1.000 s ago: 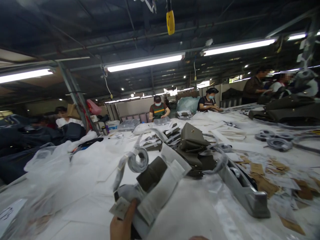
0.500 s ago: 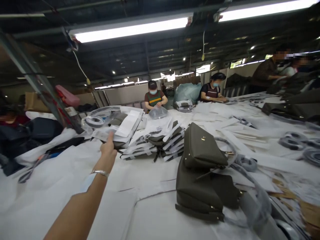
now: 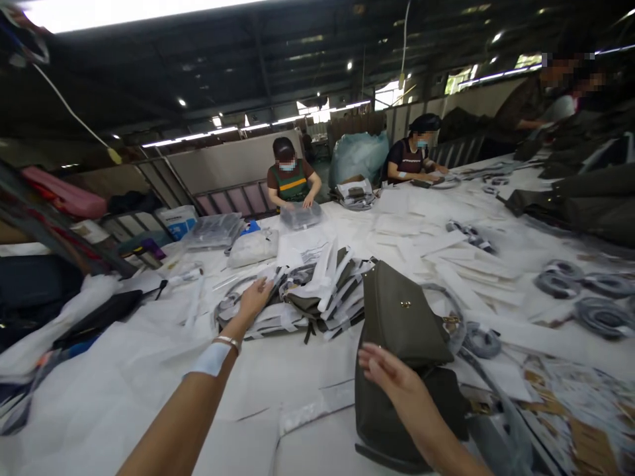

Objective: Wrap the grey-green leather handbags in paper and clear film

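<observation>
My left hand (image 3: 254,299) reaches to the left side of a stack of wrapped, flat dark green bags (image 3: 302,304), fingers stretched out over its top. White paper and clear plastic cover parts of this stack. My right hand (image 3: 389,373) is in front of an upright dark olive handbag (image 3: 399,311) with a small gold emblem, its fingers loosely bent and apart from the thumb, with nothing seen in them. More dark olive leather (image 3: 391,416) shows below that bag, partly behind my right forearm. A coiled, plastic-wrapped strap (image 3: 482,340) lies beside the bag.
Across the white-covered table, one person (image 3: 292,175) handles a plastic-wrapped item and another person (image 3: 417,152) works farther right. Wrapped strap coils (image 3: 605,316) and paper strips (image 3: 476,274) lie on the right. Torn cardboard (image 3: 590,443) sits near front right; a metal post (image 3: 59,221) stands left.
My left hand has moved right, and the paper-topped bundle it touched no longer lies at the left of the stack. My right hand has come into view by the handbag. The view has shifted.
</observation>
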The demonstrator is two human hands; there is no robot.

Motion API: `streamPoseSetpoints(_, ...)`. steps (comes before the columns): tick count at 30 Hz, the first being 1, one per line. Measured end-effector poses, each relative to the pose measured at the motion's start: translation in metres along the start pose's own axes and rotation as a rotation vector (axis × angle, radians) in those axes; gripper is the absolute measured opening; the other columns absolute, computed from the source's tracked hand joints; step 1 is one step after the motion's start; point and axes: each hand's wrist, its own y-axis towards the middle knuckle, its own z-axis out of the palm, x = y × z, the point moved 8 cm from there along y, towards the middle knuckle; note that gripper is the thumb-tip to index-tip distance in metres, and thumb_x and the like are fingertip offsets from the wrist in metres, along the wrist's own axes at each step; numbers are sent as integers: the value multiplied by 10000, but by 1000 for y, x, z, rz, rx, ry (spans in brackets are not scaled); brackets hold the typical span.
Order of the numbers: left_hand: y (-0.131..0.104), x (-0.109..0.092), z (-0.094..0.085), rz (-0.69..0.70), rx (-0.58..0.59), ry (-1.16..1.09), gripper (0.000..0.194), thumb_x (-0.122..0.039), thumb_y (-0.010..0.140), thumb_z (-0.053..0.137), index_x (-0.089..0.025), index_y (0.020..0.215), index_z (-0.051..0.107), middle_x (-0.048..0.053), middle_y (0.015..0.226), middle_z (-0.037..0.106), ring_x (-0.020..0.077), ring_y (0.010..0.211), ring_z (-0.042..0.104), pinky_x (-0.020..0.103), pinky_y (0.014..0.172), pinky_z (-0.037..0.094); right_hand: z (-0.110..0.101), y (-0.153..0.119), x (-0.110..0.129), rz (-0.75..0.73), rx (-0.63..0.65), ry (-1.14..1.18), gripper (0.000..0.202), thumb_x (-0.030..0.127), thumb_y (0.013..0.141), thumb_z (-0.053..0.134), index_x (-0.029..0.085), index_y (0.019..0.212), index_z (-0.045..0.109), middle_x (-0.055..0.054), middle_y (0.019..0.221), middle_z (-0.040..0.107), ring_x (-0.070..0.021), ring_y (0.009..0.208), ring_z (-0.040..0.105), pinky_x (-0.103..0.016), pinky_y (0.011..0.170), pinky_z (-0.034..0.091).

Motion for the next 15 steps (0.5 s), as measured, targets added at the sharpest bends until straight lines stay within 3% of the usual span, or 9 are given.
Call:
streamPoseSetpoints(3, 25, -44, 42, 51, 130, -63, 469, -461, 911, 579, -173, 1279, 610, 135, 1341, 624, 272, 1257, 564, 380, 1082, 395, 8, 74, 17, -18, -190, 195, 588, 453, 690, 816, 228, 1217, 682, -97, 1348, 625, -272, 1293, 543, -405, 1137, 376)
streamPoseSetpoints(6, 49, -72, 86, 48, 193, -131, 542, -496, 930, 565, -185, 1371, 517, 159, 1414, 548, 270, 1250, 561, 441, 1054, 430, 14, 140, 10, 33, -388, 297, 646, 368, 711, 780, 182, 1307, 616, -138, 1433, 543, -278, 1344, 492, -405, 1153, 347)
streamPoseSetpoints(11, 88, -88, 156, -19, 214, -205, 506, -452, 934, 586, -212, 1370, 492, 127, 1457, 459, 308, 1277, 498, 563, 1051, 422, 16, 228, -12, 41, -554, 312, 753, 427, 768, 694, 156, 1434, 473, -167, 1500, 454, -275, 1376, 452, -421, 1140, 350)
streamPoseSetpoints(15, 111, -88, 204, -73, 276, -248, 488, -430, 936, 590, -214, 1363, 493, 124, 1434, 469, 305, 1253, 510, 552, 1027, 446, 8, 273, -21, -19, -642, 315, 730, 507, 760, 674, 175, 1390, 514, -130, 1404, 570, -258, 1294, 533, -381, 1068, 427)
